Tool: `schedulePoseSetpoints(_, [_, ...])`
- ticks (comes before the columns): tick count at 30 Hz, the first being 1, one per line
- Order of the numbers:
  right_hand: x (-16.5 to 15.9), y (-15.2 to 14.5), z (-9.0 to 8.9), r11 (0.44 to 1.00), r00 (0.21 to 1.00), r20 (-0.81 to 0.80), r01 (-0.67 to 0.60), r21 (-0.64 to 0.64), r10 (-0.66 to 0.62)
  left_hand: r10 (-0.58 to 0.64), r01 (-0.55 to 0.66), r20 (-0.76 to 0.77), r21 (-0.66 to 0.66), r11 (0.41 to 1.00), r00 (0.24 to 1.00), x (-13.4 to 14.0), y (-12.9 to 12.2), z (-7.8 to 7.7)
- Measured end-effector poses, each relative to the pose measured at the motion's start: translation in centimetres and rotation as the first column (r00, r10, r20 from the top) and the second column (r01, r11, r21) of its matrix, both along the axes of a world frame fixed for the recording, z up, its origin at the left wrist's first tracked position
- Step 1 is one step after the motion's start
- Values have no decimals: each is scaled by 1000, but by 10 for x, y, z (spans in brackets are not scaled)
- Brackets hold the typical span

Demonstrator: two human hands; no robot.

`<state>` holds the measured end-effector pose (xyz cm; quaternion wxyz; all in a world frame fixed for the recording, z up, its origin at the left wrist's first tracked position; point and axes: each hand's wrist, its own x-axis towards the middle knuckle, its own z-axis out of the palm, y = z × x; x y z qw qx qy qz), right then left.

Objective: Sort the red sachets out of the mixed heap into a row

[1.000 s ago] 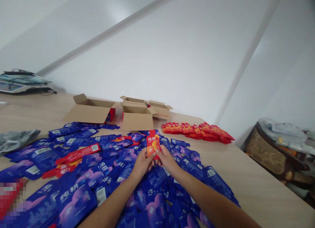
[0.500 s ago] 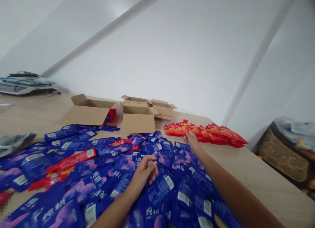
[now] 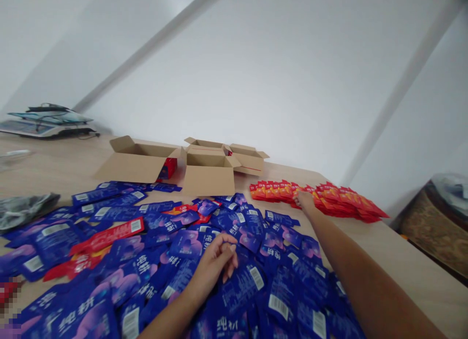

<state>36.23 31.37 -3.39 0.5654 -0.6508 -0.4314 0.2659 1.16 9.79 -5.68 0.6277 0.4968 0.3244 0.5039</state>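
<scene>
My left hand [image 3: 219, 261] hovers over a spread heap of blue packets [image 3: 175, 275] with purple prints and white barcodes. Its fingers are loosely curled with gaps between them, and nothing shows in them. My right hand [image 3: 305, 201] reaches forward to a long overlapping row of red packets [image 3: 340, 200] with orange prints. The fingers there are bent closed against a red packet around the middle of the row; their tips are partly hidden. A few red packets [image 3: 113, 235] lie among the blue ones on the left.
Open cardboard boxes [image 3: 208, 179] stand at the back, the left one [image 3: 127, 167] beside a red-and-blue box [image 3: 168, 168]. A scale-like device [image 3: 47, 127] sits far left. A grey crumpled bag [image 3: 25, 209] lies at left. A patterned chair [image 3: 435, 224] is beyond the table's right edge.
My right hand has moved right along the row of red packets. My left hand stays nearly in place over the blue heap. The view has shifted slightly.
</scene>
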Motion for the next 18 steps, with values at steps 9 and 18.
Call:
schedulePoseSetpoints(9, [-97,-112,8,928,929,-12,-371,-23,371,219,-180,-197,197,964,956,-6,-3,24])
schedulePoseSetpoints(18, [-208,-216,-23,691,682,141,-723,-15,717,457,-144,-855,434,889,245,-82,65,39])
